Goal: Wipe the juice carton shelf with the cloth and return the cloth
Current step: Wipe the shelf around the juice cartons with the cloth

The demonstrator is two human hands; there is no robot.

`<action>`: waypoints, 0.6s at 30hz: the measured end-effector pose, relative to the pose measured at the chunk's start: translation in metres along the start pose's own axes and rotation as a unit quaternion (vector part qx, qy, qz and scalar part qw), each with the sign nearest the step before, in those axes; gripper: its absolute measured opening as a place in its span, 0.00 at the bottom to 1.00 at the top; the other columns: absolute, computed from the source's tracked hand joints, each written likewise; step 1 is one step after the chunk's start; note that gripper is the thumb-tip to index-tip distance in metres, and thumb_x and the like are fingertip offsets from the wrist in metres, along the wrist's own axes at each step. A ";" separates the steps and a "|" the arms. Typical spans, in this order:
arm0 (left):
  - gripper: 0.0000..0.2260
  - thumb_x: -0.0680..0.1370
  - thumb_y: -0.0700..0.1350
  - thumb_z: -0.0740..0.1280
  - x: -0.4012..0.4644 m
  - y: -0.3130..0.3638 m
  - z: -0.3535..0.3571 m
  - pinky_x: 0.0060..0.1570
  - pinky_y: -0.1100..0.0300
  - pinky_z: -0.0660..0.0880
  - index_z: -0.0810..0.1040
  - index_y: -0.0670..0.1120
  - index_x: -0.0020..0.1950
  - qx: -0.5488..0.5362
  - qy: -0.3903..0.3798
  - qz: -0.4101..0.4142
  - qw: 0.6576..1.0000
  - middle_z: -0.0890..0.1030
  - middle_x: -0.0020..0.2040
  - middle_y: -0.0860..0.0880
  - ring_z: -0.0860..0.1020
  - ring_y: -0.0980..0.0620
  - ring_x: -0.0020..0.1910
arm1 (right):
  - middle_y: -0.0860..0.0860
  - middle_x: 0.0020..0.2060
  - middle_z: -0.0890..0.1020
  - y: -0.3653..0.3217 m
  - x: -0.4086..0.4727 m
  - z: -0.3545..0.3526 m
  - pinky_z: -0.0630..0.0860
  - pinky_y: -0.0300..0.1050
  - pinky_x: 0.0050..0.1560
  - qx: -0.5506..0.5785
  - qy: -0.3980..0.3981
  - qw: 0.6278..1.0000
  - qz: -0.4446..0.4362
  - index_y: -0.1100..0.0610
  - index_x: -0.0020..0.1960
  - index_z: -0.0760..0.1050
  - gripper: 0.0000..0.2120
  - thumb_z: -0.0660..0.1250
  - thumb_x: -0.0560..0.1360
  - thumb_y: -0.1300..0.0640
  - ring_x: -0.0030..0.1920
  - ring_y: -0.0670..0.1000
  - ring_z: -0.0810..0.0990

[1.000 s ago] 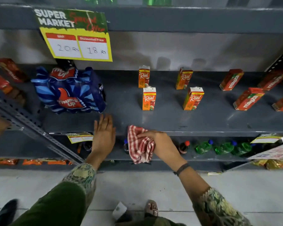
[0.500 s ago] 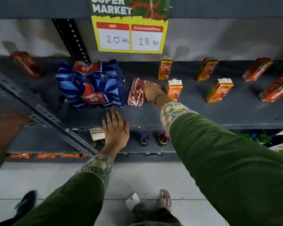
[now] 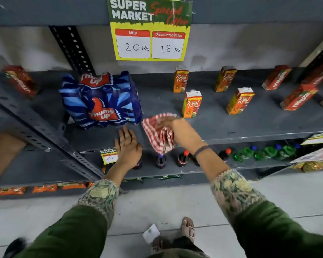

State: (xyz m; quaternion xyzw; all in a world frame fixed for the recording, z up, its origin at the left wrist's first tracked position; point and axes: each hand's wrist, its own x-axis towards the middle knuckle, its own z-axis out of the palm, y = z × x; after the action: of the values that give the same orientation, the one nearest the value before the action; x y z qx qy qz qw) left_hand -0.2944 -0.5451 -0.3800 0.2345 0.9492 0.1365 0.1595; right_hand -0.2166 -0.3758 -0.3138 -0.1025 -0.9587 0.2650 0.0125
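Note:
A grey metal shelf carries several orange Real juice cartons standing upright. My right hand grips a red-and-white checked cloth near the shelf's front edge, just in front of the nearest carton and right of the cola pack. The cloth's lower part hangs over the front edge. My left hand lies flat on the shelf's front edge with fingers spread, holding nothing, just left of the cloth.
A blue Thums Up bottle pack stands left of the cloth. Red Maaza cartons lie at the right. Cola bottles and green bottles fill the shelf below. A price sign hangs above. A slotted upright crosses the left.
My right hand has drawn the cloth back from deep beside the cola pack to the shelf's front edge. My left hand has stayed on the front edge.

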 end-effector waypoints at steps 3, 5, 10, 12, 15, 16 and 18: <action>0.25 0.81 0.43 0.49 0.001 0.000 -0.005 0.73 0.47 0.37 0.45 0.40 0.75 -0.045 -0.018 -0.001 0.999 0.38 0.77 0.41 0.36 0.45 0.76 | 0.55 0.67 0.74 0.008 0.030 -0.011 0.66 0.41 0.71 -0.018 0.024 0.999 0.031 0.58 0.63 0.76 0.22 0.57 0.74 0.73 0.67 0.53 0.73; 0.23 0.81 0.41 0.48 0.002 -0.002 -0.008 0.73 0.47 0.37 0.47 0.40 0.75 -0.087 -0.027 -0.002 0.996 0.40 0.77 0.42 0.37 0.45 0.76 | 0.58 0.67 0.75 0.016 0.038 -0.007 0.70 0.47 0.69 -0.050 0.016 0.996 0.076 0.58 0.65 0.73 0.23 0.55 0.75 0.74 0.65 0.56 0.75; 0.24 0.80 0.49 0.50 -0.003 -0.006 -0.015 0.75 0.48 0.37 0.52 0.45 0.75 -0.328 -0.032 -0.034 0.944 0.47 0.78 0.49 0.44 0.49 0.77 | 0.56 0.71 0.70 0.011 0.011 0.016 0.69 0.48 0.70 -0.094 -0.038 0.993 0.059 0.50 0.70 0.69 0.31 0.53 0.74 0.75 0.67 0.58 0.73; 0.24 0.81 0.53 0.51 -0.011 -0.003 -0.020 0.75 0.52 0.40 0.54 0.47 0.75 -0.422 -0.014 -0.067 0.904 0.52 0.75 0.55 0.47 0.53 0.76 | 0.56 0.69 0.73 -0.009 -0.007 0.026 0.69 0.47 0.70 -0.076 -0.049 0.995 0.036 0.51 0.68 0.71 0.27 0.54 0.75 0.72 0.66 0.58 0.74; 0.22 0.80 0.51 0.56 -0.013 -0.007 -0.032 0.70 0.43 0.60 0.67 0.39 0.69 -0.536 0.036 -0.105 0.837 0.67 0.72 0.41 0.65 0.40 0.70 | 0.53 0.66 0.76 -0.043 -0.031 0.034 0.66 0.43 0.70 0.019 -0.091 0.994 -0.060 0.53 0.64 0.76 0.21 0.60 0.75 0.68 0.66 0.53 0.74; 0.20 0.80 0.49 0.57 -0.015 -0.011 -0.037 0.63 0.42 0.67 0.69 0.35 0.65 -0.557 0.062 -0.104 0.821 0.72 0.66 0.34 0.69 0.34 0.66 | 0.53 0.65 0.78 -0.049 -0.035 0.033 0.67 0.42 0.69 0.071 -0.083 0.991 -0.078 0.53 0.62 0.77 0.19 0.63 0.74 0.67 0.65 0.52 0.76; 0.20 0.79 0.46 0.56 -0.021 -0.022 -0.047 0.60 0.44 0.70 0.68 0.31 0.63 -0.613 0.126 -0.122 0.770 0.71 0.65 0.30 0.68 0.30 0.65 | 0.54 0.62 0.80 -0.052 -0.035 0.034 0.71 0.44 0.68 0.129 0.006 0.989 -0.064 0.53 0.61 0.78 0.18 0.66 0.73 0.65 0.62 0.53 0.78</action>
State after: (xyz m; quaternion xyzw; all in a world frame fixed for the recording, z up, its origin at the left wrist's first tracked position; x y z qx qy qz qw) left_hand -0.3029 -0.5824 -0.3395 -0.0506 0.6965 0.6969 0.1635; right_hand -0.1953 -0.4433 -0.3153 -0.0398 -0.9208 0.3849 0.0485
